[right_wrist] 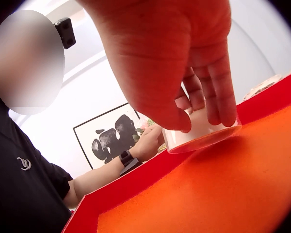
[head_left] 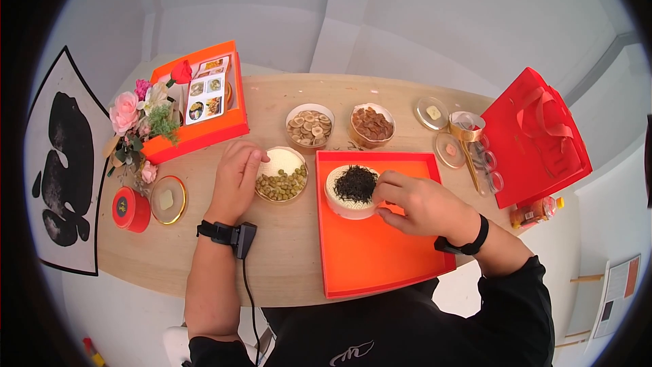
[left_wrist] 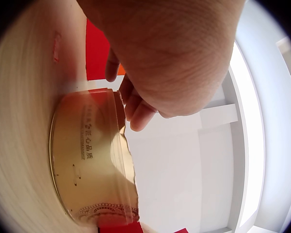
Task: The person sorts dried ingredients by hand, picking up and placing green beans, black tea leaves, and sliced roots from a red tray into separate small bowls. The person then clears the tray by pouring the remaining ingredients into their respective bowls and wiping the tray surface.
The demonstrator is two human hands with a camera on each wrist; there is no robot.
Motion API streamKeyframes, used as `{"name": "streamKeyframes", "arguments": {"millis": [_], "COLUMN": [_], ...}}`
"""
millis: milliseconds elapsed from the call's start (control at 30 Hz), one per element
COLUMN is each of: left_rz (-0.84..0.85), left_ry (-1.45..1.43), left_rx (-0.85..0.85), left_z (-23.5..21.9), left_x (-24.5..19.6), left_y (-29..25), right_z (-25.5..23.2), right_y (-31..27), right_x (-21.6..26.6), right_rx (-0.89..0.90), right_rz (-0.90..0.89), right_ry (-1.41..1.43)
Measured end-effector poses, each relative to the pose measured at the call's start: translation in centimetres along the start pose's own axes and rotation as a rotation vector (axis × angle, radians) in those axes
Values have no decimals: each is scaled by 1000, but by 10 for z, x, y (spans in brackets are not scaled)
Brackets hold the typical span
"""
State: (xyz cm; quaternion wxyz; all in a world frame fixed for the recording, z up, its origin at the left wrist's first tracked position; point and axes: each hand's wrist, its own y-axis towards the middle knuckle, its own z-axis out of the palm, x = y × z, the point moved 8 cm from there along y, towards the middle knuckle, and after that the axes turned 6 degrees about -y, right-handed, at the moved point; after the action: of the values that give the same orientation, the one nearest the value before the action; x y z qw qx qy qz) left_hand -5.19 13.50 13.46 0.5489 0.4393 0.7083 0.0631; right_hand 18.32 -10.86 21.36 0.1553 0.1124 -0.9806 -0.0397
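Observation:
Over the shallow red box with an orange floor, my right hand holds a round tub at its right side. Dark dried shreds lie on the tub's pale liner. In the right wrist view, thumb and fingers sit around the tub's wall, its base close over the orange floor. My left hand is at the left rim of another tub, half covered with olive-green round pieces. From the left wrist, this tub's side is gold with printed writing, and the loosely bent fingers are at its rim.
Behind stand tubs of pale dried slices and brown pieces. Clear lids and a gold-banded clear ring lie right, near a red gift bag. Left are flowers, an open orange box and a red canister.

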Motion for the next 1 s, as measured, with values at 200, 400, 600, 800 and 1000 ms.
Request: {"name": "streamKeyframes", "arguments": {"millis": [200,400,600,800,1000], "left_rz": [0,-5,-3,-25,-31], "left_ry": [4,-3,-9,-16,-16], "left_rx": [2,-1,5,2,0], "left_z": [0,-1,0,-1,-1], "left_x": [-2,-2,-2,-1,3], "left_y": [1,1,1,-1,-2], "right_z": [4,19,19,8,6], "right_y": [-3,-8,-8,-5,-2], "right_x": [-2,-4,4,6,0], "right_rx": [1,21,-20,-89,-168], "right_rz": [-8,-47,-80,-95,-113], "right_ry": [-35,-119,-195,-213,-232]}}
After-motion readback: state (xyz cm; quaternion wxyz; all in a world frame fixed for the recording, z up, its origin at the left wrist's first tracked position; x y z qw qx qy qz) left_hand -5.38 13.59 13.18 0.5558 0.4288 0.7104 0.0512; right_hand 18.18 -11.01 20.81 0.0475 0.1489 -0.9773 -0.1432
